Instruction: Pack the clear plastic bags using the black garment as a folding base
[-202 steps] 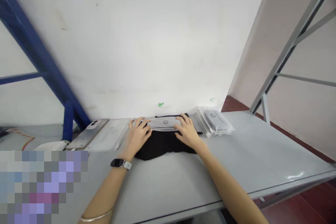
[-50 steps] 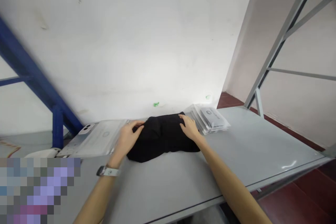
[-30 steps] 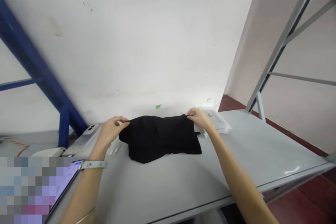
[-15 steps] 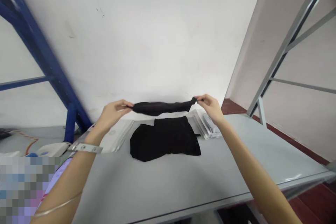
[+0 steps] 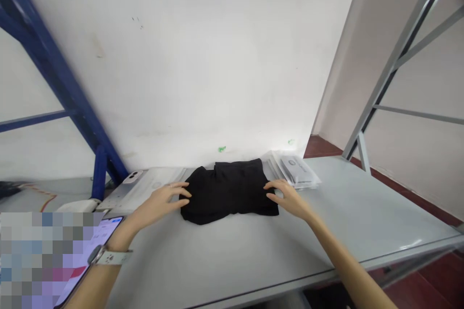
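Your two hands came down from the air, and the black cloth (image 5: 228,193) now lies folded on the grey table (image 5: 232,263), at twelve o'clock from you. Your left hand (image 5: 163,199) and right hand (image 5: 288,198) are open wide, touching its two sides and pinching nothing. Clear packets (image 5: 295,171) sit at one o'clock; their printing is too small to read.

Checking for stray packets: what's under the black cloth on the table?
The black cloth hides whatever lies beneath it. Around it show the grey table, plastic packets behind, and the left hand and right hand at its sides.
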Motion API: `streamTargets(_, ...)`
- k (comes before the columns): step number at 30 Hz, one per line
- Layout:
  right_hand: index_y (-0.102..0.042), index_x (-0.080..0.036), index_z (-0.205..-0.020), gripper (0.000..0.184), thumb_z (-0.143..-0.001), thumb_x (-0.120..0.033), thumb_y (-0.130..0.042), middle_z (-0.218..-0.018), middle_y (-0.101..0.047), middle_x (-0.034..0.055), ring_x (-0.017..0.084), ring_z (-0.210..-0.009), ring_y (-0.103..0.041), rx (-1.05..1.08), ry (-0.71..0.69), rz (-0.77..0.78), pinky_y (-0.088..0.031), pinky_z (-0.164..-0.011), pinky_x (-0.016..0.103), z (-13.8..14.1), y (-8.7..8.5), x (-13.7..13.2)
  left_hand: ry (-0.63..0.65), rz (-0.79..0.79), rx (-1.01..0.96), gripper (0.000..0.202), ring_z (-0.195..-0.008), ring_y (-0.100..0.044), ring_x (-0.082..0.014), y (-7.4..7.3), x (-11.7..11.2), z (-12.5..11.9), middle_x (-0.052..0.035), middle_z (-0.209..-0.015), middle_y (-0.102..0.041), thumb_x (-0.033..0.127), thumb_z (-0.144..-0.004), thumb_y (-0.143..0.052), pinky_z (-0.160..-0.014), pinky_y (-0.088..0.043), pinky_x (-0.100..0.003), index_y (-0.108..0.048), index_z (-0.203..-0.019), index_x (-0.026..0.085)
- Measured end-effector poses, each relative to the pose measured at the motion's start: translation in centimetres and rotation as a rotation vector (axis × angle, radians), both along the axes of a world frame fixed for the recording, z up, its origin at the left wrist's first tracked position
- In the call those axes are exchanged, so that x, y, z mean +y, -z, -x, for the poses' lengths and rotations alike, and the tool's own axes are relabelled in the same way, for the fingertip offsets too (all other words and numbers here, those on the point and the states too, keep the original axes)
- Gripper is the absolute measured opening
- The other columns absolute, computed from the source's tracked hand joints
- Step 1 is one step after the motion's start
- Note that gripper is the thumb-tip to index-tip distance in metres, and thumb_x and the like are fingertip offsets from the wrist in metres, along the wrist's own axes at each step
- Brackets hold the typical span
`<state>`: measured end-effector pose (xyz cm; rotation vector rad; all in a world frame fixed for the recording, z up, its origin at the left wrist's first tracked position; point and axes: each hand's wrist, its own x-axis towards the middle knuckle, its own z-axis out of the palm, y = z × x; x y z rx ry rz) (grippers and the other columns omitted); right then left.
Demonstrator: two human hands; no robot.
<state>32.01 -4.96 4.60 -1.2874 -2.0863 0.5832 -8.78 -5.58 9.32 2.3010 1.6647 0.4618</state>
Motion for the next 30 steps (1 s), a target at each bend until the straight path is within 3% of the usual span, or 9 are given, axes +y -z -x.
streamTargets(2,-0.06,-0.027,-0.121,0.033,-0.094,-0.038,-0.045,-0.13,-0.058,0.0048,0.024,-0.127,-0.045,-0.045,0.017,-0.054,-0.037,-0.104,0.044,2.0,0.1,1.0,0.003,-0.074,-0.01,0.046,-0.127,-0.049,-0.026,0.0,0.9,-1.7,-0.0031,-0.14,-0.053,0.058,-0.087,-0.043,-0.109,-0.037,-0.041,-0.069,-0.111,0.029)
streamTargets(5,-0.045,-0.027,-0.14,0.049,-0.096,-0.047,-0.038,-0.15,-0.039,0.005,0.03,-0.143,-0.023,-0.225,-0.018,-0.023,-0.028,-0.111,0.05,5.7,1.3,2.7,-0.007,-0.123,0.044,0.052,-0.136,-0.039,-0.0268,1.6,2.7,-4.5,-0.0053,-0.145,-0.048,0.053,-0.092,-0.034,-0.113,-0.029,-0.045,-0.06,-0.128,0.025)
streamTargets(8,-0.03,-0.027,-0.149,0.058,-0.098,-0.053,-0.03,-0.157,-0.022,0.0041,0.034,-0.145,-0.009,-0.361,-0.044,0.014,-0.02,-0.114,0.053,8.4,3.2,3.8,-0.122,-0.052,0.152,0.056,-0.143,-0.021,-0.0357,4.1,3.9,-6.2,-0.0046,-0.154,-0.032,0.054,-0.093,-0.03,-0.112,-0.019,-0.059,-0.042,-0.143,0.031)
streamTargets(11,-0.028,-0.028,-0.149,0.059,-0.098,-0.056,-0.027,-0.158,-0.018,0.0026,0.034,-0.145,-0.005,-0.425,-0.049,-0.006,-0.014,-0.115,0.052,9.2,4.5,4.2,-0.137,0.108,0.264,0.072,-0.143,-0.008,-0.0442,5.9,3.9,-6.5,-0.0034,-0.158,-0.018,0.068,-0.084,-0.039,-0.111,-0.015,-0.062,-0.029,-0.147,0.035)
streamTargets(15,-0.029,-0.029,-0.149,0.058,-0.097,-0.054,-0.031,-0.156,-0.025,0.0038,0.03,-0.145,-0.016,-0.417,-0.014,-0.072,-0.019,-0.115,0.049,7.7,4.2,4.6,-0.099,0.183,0.332,0.09,-0.141,0.002,-0.0466,6.7,3.3,-6.1,-0.0025,-0.159,-0.008,0.077,-0.075,-0.044,-0.112,-0.011,-0.061,-0.019,-0.149,0.034)
streamTargets(19,-0.04,-0.022,-0.143,0.052,-0.091,-0.024,-0.047,-0.15,-0.039,0.0064,0.026,-0.142,-0.026,-0.407,0.304,-0.282,-0.018,-0.116,0.044,4.4,2.2,5.7,-0.095,0.165,0.316,0.089,-0.141,0.005,-0.0458,6.8,3.2,-6.0,-0.0024,-0.159,-0.007,0.078,-0.076,-0.042,-0.113,-0.01,-0.061,-0.017,-0.149,0.034)
streamTargets(22,-0.053,-0.018,-0.132,0.056,-0.079,-0.003,-0.045,-0.145,-0.045,0.0095,0.03,-0.141,-0.026,-0.387,0.524,-0.339,-0.01,-0.116,0.053,1.2,1.7,6.6,-0.098,0.141,0.297,0.088,-0.142,0.005,-0.0442,7.1,3.3,-5.9,-0.0023,-0.159,-0.009,0.077,-0.076,-0.044,-0.113,-0.01,-0.062,-0.02,-0.149,0.034)
streamTargets(25,-0.058,-0.012,-0.124,0.052,-0.075,0.0,-0.044,-0.14,-0.049,0.0172,0.037,-0.138,-0.03,-0.318,0.647,-0.318,-0.014,-0.111,0.06,-1.1,2.4,7.3,-0.047,0.088,0.26,0.086,-0.143,0.004,-0.0415,7.1,3.4,-5.7,-0.0036,-0.159,-0.012,0.076,-0.077,-0.043,-0.111,-0.009,-0.066,-0.022,-0.149,0.034)
streamTargets(30,-0.063,-0.01,-0.116,0.04,-0.088,-0.009,-0.034,-0.127,-0.059,0.0203,0.034,-0.126,-0.048,-0.104,0.699,-0.356,-0.033,-0.105,0.055,-1.9,3.1,7.9,-0.07,0.032,0.205,0.073,-0.145,0.004,-0.037,6.5,3.4,-5.4,-0.0041,-0.158,-0.014,0.069,-0.088,-0.03,-0.11,-0.002,-0.068,-0.023,-0.149,0.032)
